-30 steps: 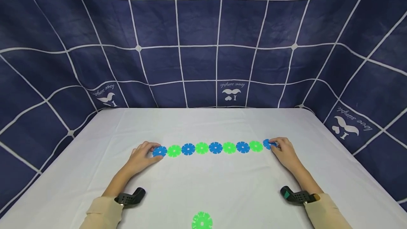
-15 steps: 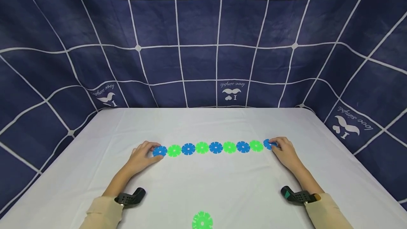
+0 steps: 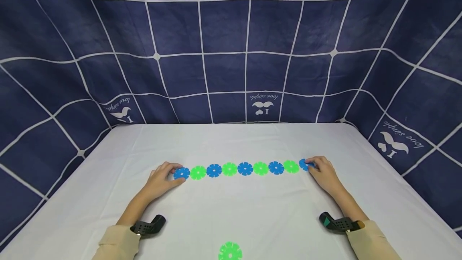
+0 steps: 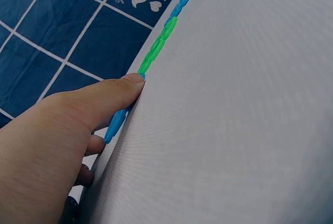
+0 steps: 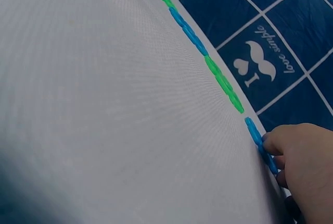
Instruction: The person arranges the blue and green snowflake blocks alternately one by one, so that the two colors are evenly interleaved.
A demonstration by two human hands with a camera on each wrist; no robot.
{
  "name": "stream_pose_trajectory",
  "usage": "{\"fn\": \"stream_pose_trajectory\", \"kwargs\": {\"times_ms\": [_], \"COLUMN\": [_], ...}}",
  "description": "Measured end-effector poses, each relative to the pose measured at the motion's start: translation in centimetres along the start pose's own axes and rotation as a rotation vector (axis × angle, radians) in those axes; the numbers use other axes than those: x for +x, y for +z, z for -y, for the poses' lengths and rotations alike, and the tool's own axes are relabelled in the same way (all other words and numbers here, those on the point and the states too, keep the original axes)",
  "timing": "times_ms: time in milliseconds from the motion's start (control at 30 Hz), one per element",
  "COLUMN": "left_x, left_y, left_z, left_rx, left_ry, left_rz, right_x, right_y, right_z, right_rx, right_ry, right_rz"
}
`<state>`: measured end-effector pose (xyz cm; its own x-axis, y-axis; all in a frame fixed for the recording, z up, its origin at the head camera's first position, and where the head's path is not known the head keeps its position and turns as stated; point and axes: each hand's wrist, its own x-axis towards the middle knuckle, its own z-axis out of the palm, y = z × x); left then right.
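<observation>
A row of blue and green notched plastic discs lies flat across the white table, colours alternating. At its left end my left hand (image 3: 161, 179) holds a blue disc (image 3: 181, 173) between thumb and fingers; the left wrist view shows the thumb along the near edge of this blue disc (image 4: 115, 126). My right hand (image 3: 325, 175) pinches the blue disc (image 3: 304, 164) at the right end, partly covering it. In the right wrist view a small gap separates that blue disc (image 5: 254, 133) from the neighbouring green disc (image 5: 223, 83).
A loose green disc (image 3: 230, 251) lies at the near edge of view, cut off by the frame. The white cloth-covered table (image 3: 252, 208) meets a dark blue gridded curtain (image 3: 227, 71) behind and at both sides. Dark wrist-worn devices (image 3: 148, 226) sit on both forearms.
</observation>
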<state>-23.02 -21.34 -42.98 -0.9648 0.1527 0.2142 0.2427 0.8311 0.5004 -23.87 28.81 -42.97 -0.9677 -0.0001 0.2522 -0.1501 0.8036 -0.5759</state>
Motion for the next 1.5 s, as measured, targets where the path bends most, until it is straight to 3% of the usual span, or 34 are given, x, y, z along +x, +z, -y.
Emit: {"fn": "stream_pose_trajectory", "kwargs": {"times_ms": [1233,1500], "left_x": [0.0,-0.1], "left_y": [0.3,0.2], "left_z": [0.2,0.1], "left_rx": [0.008,0.01], "left_ry": [0.002,-0.002], "left_rz": [-0.011,-0.01], "right_x": [0.1,0.2], "right_y": [0.0,0.1], "right_z": [0.3,2.7], "right_rx": [-0.024,-0.011], "right_ry": [-0.004,-0.113], "right_rz": [-0.009,-0.037]}}
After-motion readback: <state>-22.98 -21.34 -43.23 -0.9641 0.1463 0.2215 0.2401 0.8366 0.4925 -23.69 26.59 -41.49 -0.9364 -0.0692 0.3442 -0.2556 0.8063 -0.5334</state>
